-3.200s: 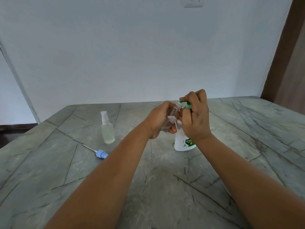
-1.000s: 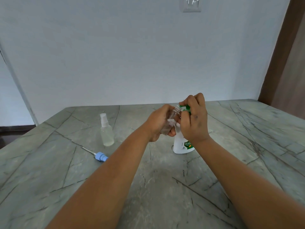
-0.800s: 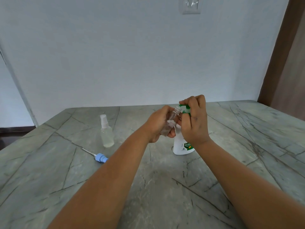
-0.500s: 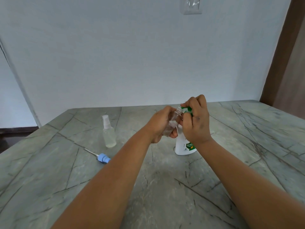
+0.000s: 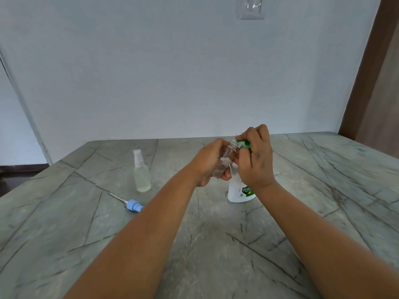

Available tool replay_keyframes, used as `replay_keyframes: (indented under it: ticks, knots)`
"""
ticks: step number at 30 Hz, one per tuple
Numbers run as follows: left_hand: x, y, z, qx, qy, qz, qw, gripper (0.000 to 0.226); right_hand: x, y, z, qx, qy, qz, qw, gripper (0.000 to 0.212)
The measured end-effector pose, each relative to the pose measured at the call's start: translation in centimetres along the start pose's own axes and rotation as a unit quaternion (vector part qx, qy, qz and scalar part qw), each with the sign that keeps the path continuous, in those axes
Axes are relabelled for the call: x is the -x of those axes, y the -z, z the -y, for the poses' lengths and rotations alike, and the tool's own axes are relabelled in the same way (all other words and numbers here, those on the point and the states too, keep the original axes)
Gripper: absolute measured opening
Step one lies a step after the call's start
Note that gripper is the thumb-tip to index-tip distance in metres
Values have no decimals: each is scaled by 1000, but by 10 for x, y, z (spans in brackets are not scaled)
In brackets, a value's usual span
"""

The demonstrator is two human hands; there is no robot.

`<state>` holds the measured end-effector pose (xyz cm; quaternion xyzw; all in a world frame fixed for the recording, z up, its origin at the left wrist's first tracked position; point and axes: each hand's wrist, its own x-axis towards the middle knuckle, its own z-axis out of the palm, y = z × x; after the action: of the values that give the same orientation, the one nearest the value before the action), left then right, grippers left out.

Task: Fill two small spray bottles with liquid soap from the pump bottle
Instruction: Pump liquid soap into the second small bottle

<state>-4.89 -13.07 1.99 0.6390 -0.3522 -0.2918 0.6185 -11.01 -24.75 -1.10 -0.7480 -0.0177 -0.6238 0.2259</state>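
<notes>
Just right of the frame's centre, the left hand [image 5: 208,162] is wrapping its fingers round a small clear bottle [image 5: 224,162], uncapped, and tilting it so its long axis is running from lower left up to upper right. The threaded mouth is pointing at the green pump head [image 5: 243,144] of the soap bottle [image 5: 239,190]. The right hand [image 5: 255,157] is curling over that pump head from above, fingers bent round it, and is hiding most of it; whether soap is coming out just now I cannot tell.

The two hands are sitting close together, nearly touching, with the open mouth right at the nozzle. That is the relation everything turns on, I would say: the mouth needs to be staying under the spout while the right hand presses, or soap will be running down the outside.

Further out, left of centre, a second spray bottle [image 5: 141,171] is standing upright on the marble table [image 5: 64,223], cap on, pale liquid inside, so it looks already filled. Nearer the lower left, a blue sprayer top [image 5: 132,205] with its thin tube is lying on its side, well apart from both hands, waiting to be screwed back on.
</notes>
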Motion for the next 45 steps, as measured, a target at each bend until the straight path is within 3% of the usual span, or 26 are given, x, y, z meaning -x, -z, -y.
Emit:
replay_keyframes:
  ticks: [9, 17, 45]
  knots:
    - [-1, 1, 3, 17, -21, 2, 1000, 42, 1, 4, 1, 13, 9, 15, 1000, 37]
    - [-6, 2, 4, -21, -36, 11, 999, 47, -1, 9, 2, 50, 59, 10, 997, 31]
    - [-7, 2, 7, -5, -21, 0, 1000, 42, 1, 0, -5, 31, 13, 0, 999, 30]
